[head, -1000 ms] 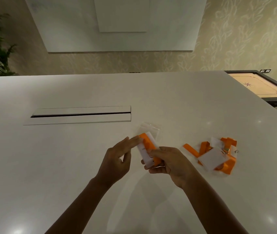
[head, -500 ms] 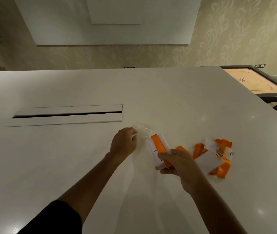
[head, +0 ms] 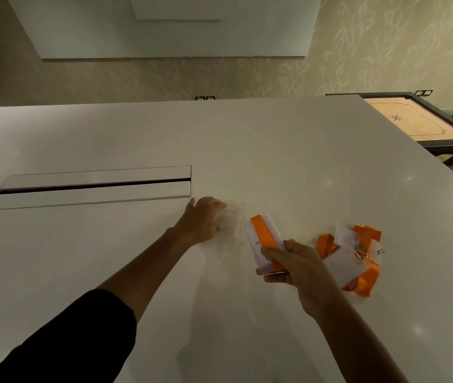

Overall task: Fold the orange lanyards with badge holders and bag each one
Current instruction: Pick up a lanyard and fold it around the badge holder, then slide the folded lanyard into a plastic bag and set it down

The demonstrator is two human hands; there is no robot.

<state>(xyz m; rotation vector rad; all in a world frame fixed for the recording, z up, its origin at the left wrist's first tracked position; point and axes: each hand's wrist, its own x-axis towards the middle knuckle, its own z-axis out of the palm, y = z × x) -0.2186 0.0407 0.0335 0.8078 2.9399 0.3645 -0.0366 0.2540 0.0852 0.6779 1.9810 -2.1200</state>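
Observation:
My right hand (head: 294,268) grips a folded orange lanyard with its white badge holder (head: 264,243), held upright a little above the white table (head: 289,156). My left hand (head: 203,219) reaches forward and its fingers pinch the near edge of a clear plastic bag (head: 232,218) lying flat on the table, just left of the held lanyard. A loose pile of orange lanyards with white badge holders and metal clips (head: 355,257) lies on the table to the right of my right hand.
A long cable slot with a flap lid (head: 95,186) is set into the table at the left. Beyond the table's right edge stands a carrom board (head: 413,121) next to a dark chair. A patterned wall and a whiteboard are behind.
My left hand let go of the folded lanyard and reached forward to the clear bag, taking hold of it. My right hand kept the lanyard and shifted slightly right.

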